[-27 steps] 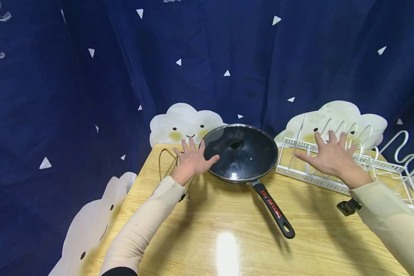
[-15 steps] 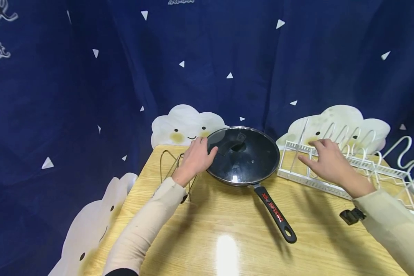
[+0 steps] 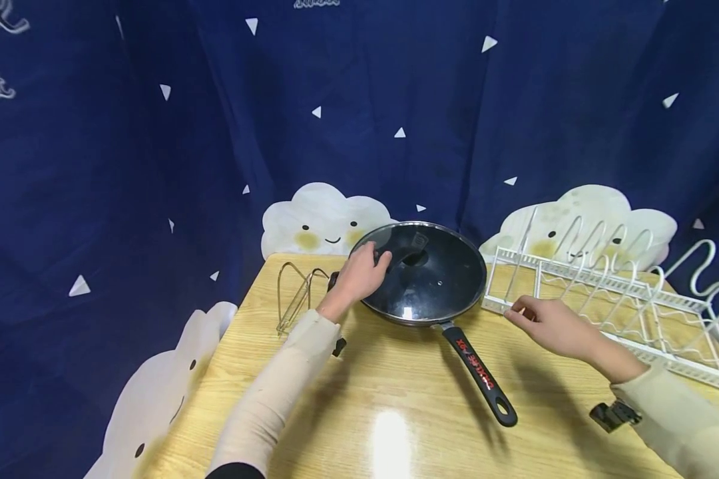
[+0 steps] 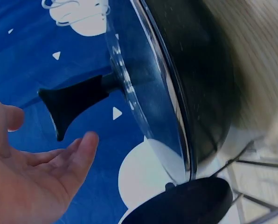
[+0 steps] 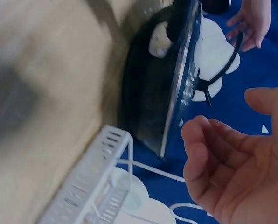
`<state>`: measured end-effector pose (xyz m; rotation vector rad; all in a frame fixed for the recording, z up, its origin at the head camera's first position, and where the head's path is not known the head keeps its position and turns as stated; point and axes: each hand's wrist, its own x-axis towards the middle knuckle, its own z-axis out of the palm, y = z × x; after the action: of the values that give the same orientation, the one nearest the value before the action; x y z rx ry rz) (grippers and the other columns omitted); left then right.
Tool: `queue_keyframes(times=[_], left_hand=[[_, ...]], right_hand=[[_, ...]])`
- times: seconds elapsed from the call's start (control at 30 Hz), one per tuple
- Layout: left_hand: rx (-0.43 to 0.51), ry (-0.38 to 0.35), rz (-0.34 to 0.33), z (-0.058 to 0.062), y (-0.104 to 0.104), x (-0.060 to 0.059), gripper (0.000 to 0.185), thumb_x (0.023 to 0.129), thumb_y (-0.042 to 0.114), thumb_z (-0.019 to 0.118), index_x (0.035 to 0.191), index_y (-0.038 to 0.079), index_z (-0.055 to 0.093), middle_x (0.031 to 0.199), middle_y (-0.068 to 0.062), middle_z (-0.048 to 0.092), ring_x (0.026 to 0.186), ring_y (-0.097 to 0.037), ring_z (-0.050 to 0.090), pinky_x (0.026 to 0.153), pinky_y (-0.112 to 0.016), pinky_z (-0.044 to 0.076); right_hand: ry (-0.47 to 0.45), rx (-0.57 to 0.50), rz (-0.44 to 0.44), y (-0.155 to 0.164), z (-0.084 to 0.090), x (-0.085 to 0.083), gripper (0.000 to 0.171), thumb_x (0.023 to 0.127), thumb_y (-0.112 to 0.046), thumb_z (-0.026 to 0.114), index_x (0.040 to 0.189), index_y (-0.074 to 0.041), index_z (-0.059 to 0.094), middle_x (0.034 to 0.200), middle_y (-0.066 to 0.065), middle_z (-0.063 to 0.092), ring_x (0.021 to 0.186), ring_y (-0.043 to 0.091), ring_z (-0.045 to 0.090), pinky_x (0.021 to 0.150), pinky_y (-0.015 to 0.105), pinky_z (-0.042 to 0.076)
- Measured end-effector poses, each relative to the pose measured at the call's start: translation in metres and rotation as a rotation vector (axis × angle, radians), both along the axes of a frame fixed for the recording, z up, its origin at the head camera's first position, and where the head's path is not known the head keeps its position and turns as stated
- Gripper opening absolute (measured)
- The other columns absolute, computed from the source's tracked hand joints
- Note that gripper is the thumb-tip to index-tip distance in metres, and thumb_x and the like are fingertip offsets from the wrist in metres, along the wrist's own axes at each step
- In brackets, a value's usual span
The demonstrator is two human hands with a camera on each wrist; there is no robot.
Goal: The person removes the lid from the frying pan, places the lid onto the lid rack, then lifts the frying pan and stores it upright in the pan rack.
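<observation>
A dark frying pan with a long black handle point(image 3: 479, 376) stands on the wooden table, covered by a glass lid point(image 3: 440, 266). My left hand point(image 3: 362, 274) hovers over the lid's left side. In the left wrist view, its slightly bent fingers point(image 4: 80, 158) are close to the lid's black knob point(image 4: 73, 100), with a gap between them. My right hand point(image 3: 548, 324) hangs loosely curled right of the pan, in front of the white rack point(image 3: 581, 266). Nothing shows between its fingers in the right wrist view, where the pan's side point(image 5: 143, 93) rises ahead.
A thin wire stand point(image 3: 296, 303) is left of the pan, with a black rounded piece point(image 4: 185, 200) beside it in the left wrist view. The white rack's upright loops fill the right side. A dark blue curtain point(image 3: 359, 100) hangs behind the table point(image 3: 323, 426).
Both hands went from spread fingers to bent ones. The left hand moved right over the lid; the right hand came down and nearer, away from the rack. The pan stayed put.
</observation>
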<state>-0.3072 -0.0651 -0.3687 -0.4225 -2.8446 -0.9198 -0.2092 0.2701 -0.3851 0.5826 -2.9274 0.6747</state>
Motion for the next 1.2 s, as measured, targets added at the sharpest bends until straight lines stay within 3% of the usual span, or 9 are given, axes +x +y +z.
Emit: queue_keyframes(times=[0.13, 0.27, 0.47, 0.57, 0.87, 1.03, 1.2], left_hand=[[0.052, -0.04, -0.017, -0.004, 0.004, -0.003, 0.054, 0.101, 0.041, 0.037, 0.136, 0.001, 0.043, 0.118, -0.012, 0.06, 0.108, -0.025, 0.057, 0.091, -0.039, 0.046], [0.124, -0.096, -0.023, -0.006, 0.008, -0.007, 0.049, 0.101, 0.042, 0.035, 0.128, 0.005, 0.051, 0.104, -0.007, 0.064, 0.095, -0.021, 0.063, 0.083, -0.036, 0.049], [0.435, -0.275, -0.025, -0.01, 0.016, -0.011, 0.042, 0.101, 0.039, 0.04, 0.119, 0.003, 0.054, 0.087, -0.012, 0.06, 0.079, -0.028, 0.067, 0.054, -0.029, 0.055], [0.533, -0.333, -0.009, -0.012, 0.019, -0.013, 0.041, 0.101, 0.038, 0.042, 0.116, 0.002, 0.054, 0.09, -0.016, 0.057, 0.077, -0.027, 0.067, 0.053, -0.031, 0.055], [0.565, -0.33, 0.032, -0.016, 0.022, -0.022, 0.036, 0.1, 0.036, 0.043, 0.099, 0.003, 0.057, 0.086, -0.016, 0.054, 0.071, -0.019, 0.068, 0.053, -0.031, 0.056], [0.568, -0.296, 0.05, -0.018, 0.023, -0.028, 0.035, 0.1, 0.036, 0.045, 0.093, 0.003, 0.058, 0.085, -0.014, 0.057, 0.075, -0.025, 0.068, 0.055, -0.031, 0.056], [0.639, -0.341, 0.034, -0.02, 0.027, -0.033, 0.032, 0.1, 0.032, 0.046, 0.1, 0.002, 0.058, 0.091, -0.014, 0.057, 0.081, -0.027, 0.068, 0.057, -0.031, 0.056]], right_hand=[[-0.057, -0.037, 0.021, -0.005, -0.01, 0.011, 0.023, 0.098, -0.028, 0.052, 0.09, -0.01, 0.062, 0.06, -0.009, 0.052, 0.053, 0.006, 0.05, 0.051, 0.026, 0.041], [-0.181, -0.114, 0.037, -0.008, -0.022, 0.019, 0.027, 0.101, -0.031, 0.046, 0.085, -0.012, 0.058, 0.062, -0.005, 0.052, 0.053, 0.011, 0.054, 0.048, 0.026, 0.042], [-0.442, -0.29, 0.085, -0.016, -0.034, 0.031, 0.032, 0.103, -0.032, 0.038, 0.098, -0.005, 0.054, 0.076, 0.007, 0.055, 0.057, 0.021, 0.057, 0.045, 0.033, 0.048], [-0.551, -0.362, 0.118, -0.021, -0.04, 0.037, 0.035, 0.104, -0.031, 0.036, 0.103, -0.001, 0.053, 0.077, 0.01, 0.056, 0.058, 0.024, 0.059, 0.045, 0.037, 0.05], [-0.711, -0.466, 0.17, -0.035, -0.05, 0.049, 0.031, 0.103, -0.03, 0.039, 0.099, -0.002, 0.054, 0.069, 0.005, 0.053, 0.057, 0.015, 0.052, 0.047, 0.037, 0.05], [-0.712, -0.492, 0.182, -0.04, -0.053, 0.053, 0.031, 0.102, -0.03, 0.042, 0.093, -0.002, 0.051, 0.068, 0.003, 0.051, 0.052, 0.011, 0.045, 0.045, 0.027, 0.041], [-0.842, -0.697, 0.181, -0.045, -0.056, 0.057, 0.033, 0.103, -0.028, 0.039, 0.103, 0.004, 0.042, 0.08, 0.014, 0.058, 0.061, 0.018, 0.057, 0.054, 0.032, 0.051]])
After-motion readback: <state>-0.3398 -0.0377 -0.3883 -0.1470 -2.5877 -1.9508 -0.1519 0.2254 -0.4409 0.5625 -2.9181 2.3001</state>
